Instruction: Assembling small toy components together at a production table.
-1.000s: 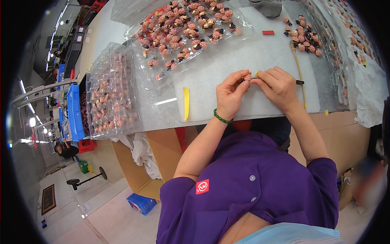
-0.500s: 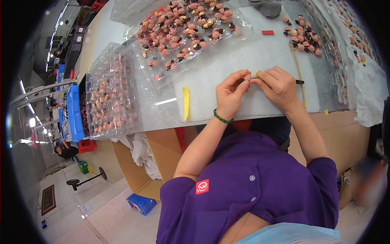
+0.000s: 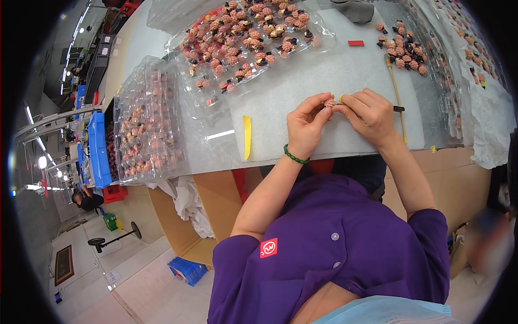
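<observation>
Between the fingertips of my left hand (image 3: 306, 125) is a small pink knobbly figurine (image 3: 329, 101), mostly covered by the fingers. My right hand (image 3: 369, 116) is closed on a slim dark-handled tool (image 3: 398, 108); its handle sticks out to the right, and its tip meets the figurine, too small to make out. Something yellow shows at the right index fingertip. Both hands are over a white foam sheet (image 3: 280, 119) near the table's front edge. A thin wooden stick (image 3: 396, 89) lies right of my right hand.
Clear plastic trays of pink and black figurines stand at the back (image 3: 237, 48) and left (image 3: 148, 124). A loose figurine pile (image 3: 402, 48) lies back right, near a red piece (image 3: 355, 43) and a grey cloth (image 3: 353, 9). A yellow strip (image 3: 247, 137) is left of my hands.
Almost nothing differs. The figurine shifts very slightly between my fingertips; both hands stay in place.
</observation>
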### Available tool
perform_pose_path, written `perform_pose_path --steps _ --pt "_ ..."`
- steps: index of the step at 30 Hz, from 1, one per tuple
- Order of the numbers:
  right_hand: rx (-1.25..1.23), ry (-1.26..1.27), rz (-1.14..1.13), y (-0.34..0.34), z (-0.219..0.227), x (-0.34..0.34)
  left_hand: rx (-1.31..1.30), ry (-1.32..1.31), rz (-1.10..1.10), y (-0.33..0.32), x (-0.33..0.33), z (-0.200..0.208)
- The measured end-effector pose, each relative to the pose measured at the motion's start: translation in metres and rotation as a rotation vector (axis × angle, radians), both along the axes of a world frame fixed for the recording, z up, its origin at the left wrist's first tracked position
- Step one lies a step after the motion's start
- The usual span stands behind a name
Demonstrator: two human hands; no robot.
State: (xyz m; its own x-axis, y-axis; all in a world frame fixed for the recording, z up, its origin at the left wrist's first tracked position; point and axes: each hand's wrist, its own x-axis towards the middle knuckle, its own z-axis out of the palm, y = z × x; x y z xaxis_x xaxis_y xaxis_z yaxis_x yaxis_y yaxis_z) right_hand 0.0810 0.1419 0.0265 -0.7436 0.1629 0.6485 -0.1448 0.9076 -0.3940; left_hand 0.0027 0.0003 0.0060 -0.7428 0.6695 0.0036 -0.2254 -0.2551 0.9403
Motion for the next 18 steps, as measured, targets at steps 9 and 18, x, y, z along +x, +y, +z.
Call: perform_pose_path --steps 9,18 --pt "0.013 0.006 0.012 0.001 0.0004 0.0 0.003 -0.05 0.0 0.0002 0.0008 0.0007" --pt "0.01 -0.007 0.003 -0.0003 -0.0002 -0.0005 -0.006 -0.012 0.001 -0.0004 -0.0009 -0.0008"
